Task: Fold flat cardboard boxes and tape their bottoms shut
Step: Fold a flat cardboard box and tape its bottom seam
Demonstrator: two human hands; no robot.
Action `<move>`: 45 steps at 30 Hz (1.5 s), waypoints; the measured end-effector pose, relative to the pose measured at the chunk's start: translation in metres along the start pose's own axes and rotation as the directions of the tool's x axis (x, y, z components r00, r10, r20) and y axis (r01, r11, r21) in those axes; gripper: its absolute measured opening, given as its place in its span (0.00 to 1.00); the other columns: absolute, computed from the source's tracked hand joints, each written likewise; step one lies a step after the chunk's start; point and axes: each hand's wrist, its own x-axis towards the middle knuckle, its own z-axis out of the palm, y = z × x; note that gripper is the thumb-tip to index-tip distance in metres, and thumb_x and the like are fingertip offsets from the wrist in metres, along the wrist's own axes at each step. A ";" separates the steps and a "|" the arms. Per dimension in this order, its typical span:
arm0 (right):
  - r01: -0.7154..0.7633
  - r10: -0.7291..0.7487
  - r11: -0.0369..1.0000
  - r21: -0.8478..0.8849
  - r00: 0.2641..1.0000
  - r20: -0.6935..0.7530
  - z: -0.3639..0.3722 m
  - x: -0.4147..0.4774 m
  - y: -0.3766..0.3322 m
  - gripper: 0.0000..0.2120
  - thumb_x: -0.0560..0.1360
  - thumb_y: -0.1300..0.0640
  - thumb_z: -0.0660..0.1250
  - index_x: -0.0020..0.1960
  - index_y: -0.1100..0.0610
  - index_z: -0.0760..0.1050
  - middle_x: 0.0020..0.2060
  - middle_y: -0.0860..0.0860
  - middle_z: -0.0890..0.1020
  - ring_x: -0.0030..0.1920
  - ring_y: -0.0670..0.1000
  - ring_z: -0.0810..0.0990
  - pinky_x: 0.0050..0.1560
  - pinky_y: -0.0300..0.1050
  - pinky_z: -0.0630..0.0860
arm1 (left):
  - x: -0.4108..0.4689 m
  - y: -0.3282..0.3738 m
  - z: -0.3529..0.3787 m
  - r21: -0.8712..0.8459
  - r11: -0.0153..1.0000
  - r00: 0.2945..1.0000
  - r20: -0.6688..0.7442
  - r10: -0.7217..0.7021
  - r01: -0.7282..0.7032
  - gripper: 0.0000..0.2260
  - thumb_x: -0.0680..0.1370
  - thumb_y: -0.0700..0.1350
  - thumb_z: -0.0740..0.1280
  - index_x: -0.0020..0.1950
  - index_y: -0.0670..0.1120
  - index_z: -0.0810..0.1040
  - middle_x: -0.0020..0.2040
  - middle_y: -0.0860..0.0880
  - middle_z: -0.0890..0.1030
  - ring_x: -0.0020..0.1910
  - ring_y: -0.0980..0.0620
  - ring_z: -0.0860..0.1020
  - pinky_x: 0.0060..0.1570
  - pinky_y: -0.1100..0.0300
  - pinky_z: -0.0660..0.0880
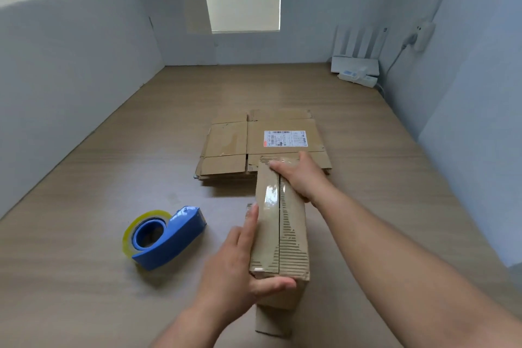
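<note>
A blue tape dispenser point(166, 240) with a roll of clear yellowish tape lies on its side on the wooden desk point(84, 277), left of the hands and touching neither. Just to its right, the left hand point(237, 263) rests against the assembled cardboard box point(285, 234). Its fingers point(251, 223) lie straight along the box's left side, and the thumb point(276, 284) is stretched across the near end of the top face. The box stands on the desk at centre, long and narrow, with its closed flaps facing up. Clear tape point(271, 195) lies glossy along the seam. The right hand point(299, 178) holds the box's far end, its fingers point(278, 168) curled over the top edge there. Behind the box, touching its far end or just beyond it, lies a stack of flat cardboard boxes point(228, 144); the top one bears a white shipping label point(285, 138). At the far right corner of the desk sit a white router point(354, 63) and a power strip point(358, 78).
</note>
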 end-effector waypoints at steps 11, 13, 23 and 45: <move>0.159 -0.145 0.985 -0.067 0.972 0.183 -0.010 -0.085 0.050 0.51 0.69 0.35 0.69 0.77 0.49 0.41 0.71 0.51 0.69 0.67 0.53 0.71 0.64 0.47 0.69 | 0.025 0.028 0.023 0.001 0.995 0.978 -0.182 -0.103 0.104 0.52 0.57 0.77 0.58 0.76 0.64 0.40 0.73 0.57 0.62 0.67 0.57 0.69 0.55 0.61 0.71; 0.168 -0.158 0.985 -0.027 0.962 0.223 -0.012 -0.094 0.061 0.50 0.70 0.37 0.69 0.77 0.49 0.39 0.71 0.50 0.68 0.67 0.52 0.70 0.65 0.49 0.69 | 0.027 0.029 0.023 -0.024 0.995 0.978 -0.182 -0.098 0.095 0.49 0.64 0.69 0.68 0.76 0.64 0.41 0.74 0.55 0.62 0.66 0.55 0.70 0.53 0.62 0.71; 0.455 -0.347 0.843 -0.288 0.868 0.355 -0.021 -0.101 0.058 0.37 0.68 0.27 0.57 0.71 0.27 0.42 0.73 0.50 0.57 0.69 0.54 0.67 0.65 0.52 0.70 | 0.041 0.016 -0.002 -0.204 0.979 0.998 0.067 -0.012 0.026 0.52 0.69 0.57 0.74 0.76 0.61 0.36 0.76 0.54 0.58 0.70 0.53 0.66 0.67 0.51 0.70; 0.467 -0.356 0.760 -0.453 0.881 0.311 -0.028 -0.100 0.061 0.39 0.69 0.40 0.70 0.68 0.23 0.47 0.73 0.44 0.60 0.67 0.51 0.68 0.65 0.50 0.70 | 0.043 -0.138 -0.034 0.201 0.813 0.832 -0.236 -0.502 0.547 0.23 0.76 0.54 0.67 0.62 0.40 0.69 0.57 0.41 0.76 0.53 0.40 0.76 0.48 0.50 0.74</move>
